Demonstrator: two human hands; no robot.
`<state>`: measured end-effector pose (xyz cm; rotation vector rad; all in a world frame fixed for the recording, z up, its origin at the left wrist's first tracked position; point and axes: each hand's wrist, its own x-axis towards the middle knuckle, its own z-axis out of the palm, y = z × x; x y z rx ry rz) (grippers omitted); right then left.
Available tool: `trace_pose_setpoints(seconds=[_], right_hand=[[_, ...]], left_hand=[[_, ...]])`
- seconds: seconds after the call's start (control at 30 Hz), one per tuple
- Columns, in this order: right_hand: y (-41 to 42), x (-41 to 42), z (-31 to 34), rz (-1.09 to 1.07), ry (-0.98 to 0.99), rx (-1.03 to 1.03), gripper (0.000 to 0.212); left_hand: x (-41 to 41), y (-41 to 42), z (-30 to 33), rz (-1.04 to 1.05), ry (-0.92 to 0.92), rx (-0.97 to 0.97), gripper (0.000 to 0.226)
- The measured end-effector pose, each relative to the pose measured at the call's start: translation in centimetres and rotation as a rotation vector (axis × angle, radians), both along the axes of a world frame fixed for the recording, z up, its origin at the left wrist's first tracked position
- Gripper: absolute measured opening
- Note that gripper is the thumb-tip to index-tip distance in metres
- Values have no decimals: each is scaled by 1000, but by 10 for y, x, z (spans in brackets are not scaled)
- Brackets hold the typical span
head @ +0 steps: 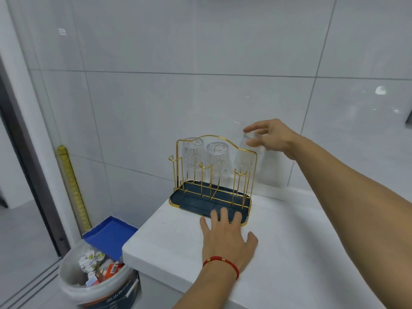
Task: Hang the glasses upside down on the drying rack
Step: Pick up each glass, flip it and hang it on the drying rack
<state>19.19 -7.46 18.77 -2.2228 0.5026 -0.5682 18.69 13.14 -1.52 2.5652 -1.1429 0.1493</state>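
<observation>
A gold wire drying rack (223,139) with a dark blue tray (194,200) stands on the white counter (289,230) against the tiled wall. Two ribbed clear glasses hang upside down on its back pegs, one at the left (193,152) and one in the middle (218,158). A third ribbed glass (244,157) is upside down over the back right peg, and my right hand (270,136) grips its base from above. My left hand (227,238) lies flat on the counter, fingertips on the tray's front edge. The front pegs are bare.
Left of the counter, on the floor, a bin (98,277) lined with a white bag holds rubbish. A blue board (110,233) leans behind it, and a yellow ribbed hose (73,186) runs down the wall. A door frame stands at the far left.
</observation>
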Motion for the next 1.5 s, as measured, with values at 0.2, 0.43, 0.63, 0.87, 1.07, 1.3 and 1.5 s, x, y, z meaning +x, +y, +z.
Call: trace_pose_setpoints(seconds=[0.2,0.43,0.63,0.87,1.07,1.3,1.5], right_hand=[[-11,12,-13,92,157,-6,40],[-23,19,-24,187,207,-36,50],[-24,17,-24,199,267,-122,67],[-22,-43,-48,-19,0,-303,38],[-10,-157,-125,-72,103,-345,34],[-1,-281,-183,-313,109,-443,29],[-4,-315,-195,-664,-52,-344,22]], left_hand=[[1,-1,-1,-2,7,16,59],[3,-3,-2,10,0,21,64],[2,-2,0,8,-17,17,62],[0,2,4,23,-14,-121,52],[-2,7,12,-8,25,-272,31],[-16,16,22,-140,-35,-360,17],[-110,-47,32,-416,65,-447,21]])
